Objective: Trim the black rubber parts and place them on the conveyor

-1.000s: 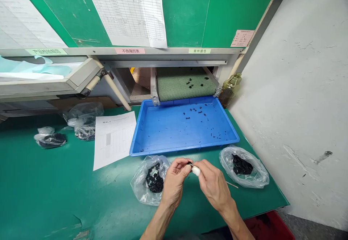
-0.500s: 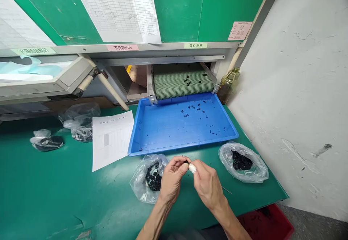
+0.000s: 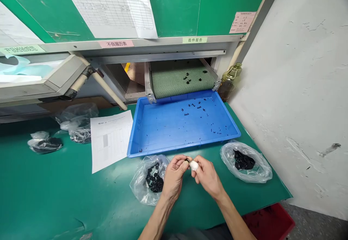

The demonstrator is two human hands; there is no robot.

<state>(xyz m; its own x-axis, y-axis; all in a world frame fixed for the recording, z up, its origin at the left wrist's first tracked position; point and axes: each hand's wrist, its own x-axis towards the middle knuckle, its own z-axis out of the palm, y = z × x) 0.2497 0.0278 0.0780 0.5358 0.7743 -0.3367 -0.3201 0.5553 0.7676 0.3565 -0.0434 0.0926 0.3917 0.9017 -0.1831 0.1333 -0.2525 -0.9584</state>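
Observation:
Near the front of the blue tray, my left hand (image 3: 174, 176) pinches a small black part (image 3: 187, 160) between thumb and fingertips. My right hand (image 3: 208, 177), with a white covering (image 3: 194, 165) on its thumb, meets the left one at the same part, its fingers closed against it. Fingers hide most of the part, so its exact kind does not show. Just left of my left hand lies an open clear plastic bag (image 3: 140, 187) with many small black parts (image 3: 154, 178). Another open bag (image 3: 262, 173) holding black pieces (image 3: 244, 159) lies to the right.
A blue tray (image 3: 163, 149) with scattered black bits stands below a green mesh conveyor (image 3: 174, 84) carrying several black parts. A paper sheet (image 3: 111, 142) and bagged parts (image 3: 46, 144) lie left. A bottle (image 3: 230, 80) stands by the wall; a red bin (image 3: 272, 222) is below the table.
My right thumb and fingers have shifted slightly at the black part, and the white covering now faces more upward. My left hand keeps its pinch. The camera view has moved a little.

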